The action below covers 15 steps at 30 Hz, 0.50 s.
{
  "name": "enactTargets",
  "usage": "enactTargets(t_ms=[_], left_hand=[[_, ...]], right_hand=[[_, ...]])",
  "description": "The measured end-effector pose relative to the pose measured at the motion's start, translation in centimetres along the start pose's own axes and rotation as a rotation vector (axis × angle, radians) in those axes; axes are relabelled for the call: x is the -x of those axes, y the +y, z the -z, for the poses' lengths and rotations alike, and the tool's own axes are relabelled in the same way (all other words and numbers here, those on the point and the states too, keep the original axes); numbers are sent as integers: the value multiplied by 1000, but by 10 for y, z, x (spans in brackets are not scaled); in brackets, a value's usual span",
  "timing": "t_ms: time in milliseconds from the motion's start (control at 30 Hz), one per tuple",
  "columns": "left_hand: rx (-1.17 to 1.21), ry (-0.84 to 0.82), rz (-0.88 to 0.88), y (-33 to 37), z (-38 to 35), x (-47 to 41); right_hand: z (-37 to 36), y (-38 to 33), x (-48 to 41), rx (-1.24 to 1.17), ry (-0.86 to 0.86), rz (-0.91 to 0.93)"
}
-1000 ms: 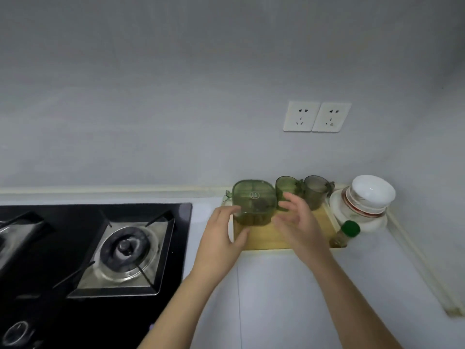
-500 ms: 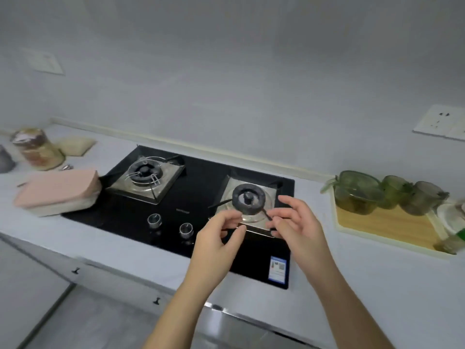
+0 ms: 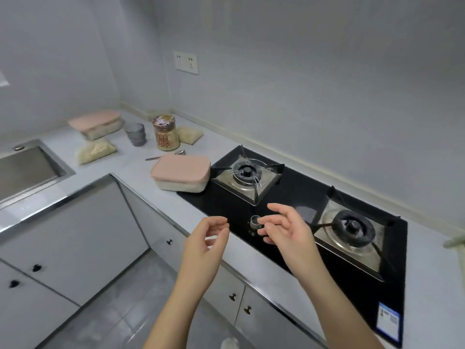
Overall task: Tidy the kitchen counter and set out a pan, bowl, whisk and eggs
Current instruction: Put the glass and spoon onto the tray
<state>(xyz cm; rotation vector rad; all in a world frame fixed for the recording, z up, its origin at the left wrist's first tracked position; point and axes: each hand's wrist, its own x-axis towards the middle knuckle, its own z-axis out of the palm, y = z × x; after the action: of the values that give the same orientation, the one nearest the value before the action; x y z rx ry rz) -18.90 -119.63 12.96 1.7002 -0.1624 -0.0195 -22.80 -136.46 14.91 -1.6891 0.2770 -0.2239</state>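
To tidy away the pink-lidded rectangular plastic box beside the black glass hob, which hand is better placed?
Left, probably. The left hand is empty, fingers relaxed, on the side of the pink-lidded rectangular plastic box; the right hand, also empty, is over the black glass hob, farther from it.

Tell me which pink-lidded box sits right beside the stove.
The nearer box, right at the left edge of the stove; the other box stands far back by the wall.

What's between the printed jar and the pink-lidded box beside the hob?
In the head view, a metal spoon lies on the counter between the jar and the pink-lidded box.
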Motion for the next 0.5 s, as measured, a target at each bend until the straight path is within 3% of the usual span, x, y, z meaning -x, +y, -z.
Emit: enactTargets(t_ms=[500], left_hand=[[-80, 157, 17, -35, 131, -194]], right_hand=[[-174, -9, -199, -31, -204, -10]])
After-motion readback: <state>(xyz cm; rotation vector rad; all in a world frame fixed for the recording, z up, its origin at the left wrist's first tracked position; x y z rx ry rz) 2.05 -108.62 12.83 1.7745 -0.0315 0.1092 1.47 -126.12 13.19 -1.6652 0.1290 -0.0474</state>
